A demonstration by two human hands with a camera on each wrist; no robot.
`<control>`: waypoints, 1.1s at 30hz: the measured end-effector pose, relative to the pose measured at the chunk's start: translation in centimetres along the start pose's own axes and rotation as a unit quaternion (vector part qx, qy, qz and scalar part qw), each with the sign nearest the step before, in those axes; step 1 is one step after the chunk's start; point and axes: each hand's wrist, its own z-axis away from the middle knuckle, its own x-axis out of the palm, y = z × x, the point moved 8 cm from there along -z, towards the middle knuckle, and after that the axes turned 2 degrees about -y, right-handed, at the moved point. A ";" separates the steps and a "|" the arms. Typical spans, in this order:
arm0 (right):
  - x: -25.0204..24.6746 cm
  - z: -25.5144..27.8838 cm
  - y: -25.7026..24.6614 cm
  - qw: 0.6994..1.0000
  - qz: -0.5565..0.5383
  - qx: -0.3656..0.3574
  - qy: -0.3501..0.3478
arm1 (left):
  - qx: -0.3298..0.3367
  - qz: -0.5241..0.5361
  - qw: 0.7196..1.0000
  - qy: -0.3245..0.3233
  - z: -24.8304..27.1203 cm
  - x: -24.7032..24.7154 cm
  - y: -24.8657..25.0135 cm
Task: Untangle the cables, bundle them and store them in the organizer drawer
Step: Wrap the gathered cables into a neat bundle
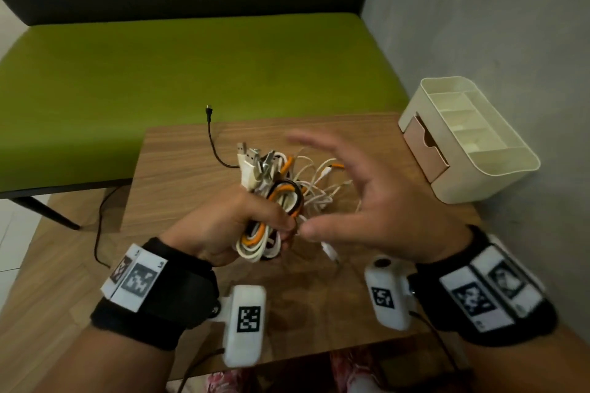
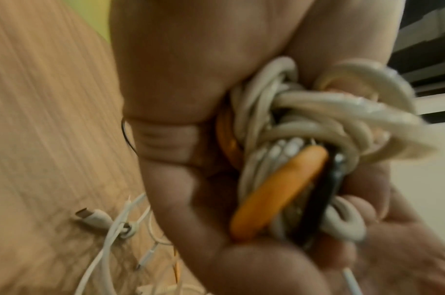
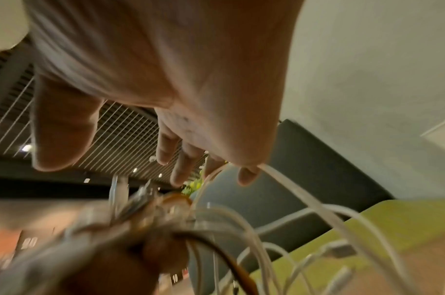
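Over the wooden table (image 1: pixel 178 169), head view: left hand (image 1: pixel 223 226) fisted round a cable bundle (image 1: pixel 271 201) (white, orange, black), right hand (image 1: pixel 367 198) spread wide w/ nothing held; organizer (image 1: pixel 498 175) at the table's right edge, drawer (image 1: pixel 424 150) shut. Left wrist cam: fingers (image 2: pixel 191 199) wrapped tight on the coils. Right wrist cam: palm (image 3: pixel 191 69) open, loose white cables (image 3: pixel 317 209) below, blurred.

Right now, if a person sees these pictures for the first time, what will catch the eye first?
First the thick cable bundle of white, orange and black cords, which the left hand grips above the middle of the wooden table. Next the right hand, open with fingers spread just right of the bundle; thin white cables hang loose below it. Last the cream organizer at the table's far right corner, with its drawer shut.
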 end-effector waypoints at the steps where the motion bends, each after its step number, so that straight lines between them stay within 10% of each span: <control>1: 0.9 -0.1 0.5 0.999 0.038 0.016 -0.018 | -0.003 0.010 1.000 -0.005 0.0 0.2 -0.1; 10: 1.5 -1.1 2.9 0.996 0.084 0.012 0.005 | 0.072 0.102 0.984 -0.129 0.9 0.7 1.2; 16: -0.6 -1.2 5.2 0.954 0.262 -0.010 0.142 | 0.106 0.190 0.956 -0.198 1.7 0.2 2.1; 22: -5.0 -0.7 9.2 0.873 0.401 0.238 0.142 | 0.125 0.245 0.935 -0.225 2.6 -0.7 2.8; 26: -7.8 1.3 12.2 0.839 0.392 0.340 0.164 | 0.147 0.233 0.939 -0.207 2.8 -1.3 3.1; 33: -7.7 2.1 15.8 0.885 0.069 0.407 0.215 | 0.162 0.329 0.910 -0.193 2.7 -2.7 3.7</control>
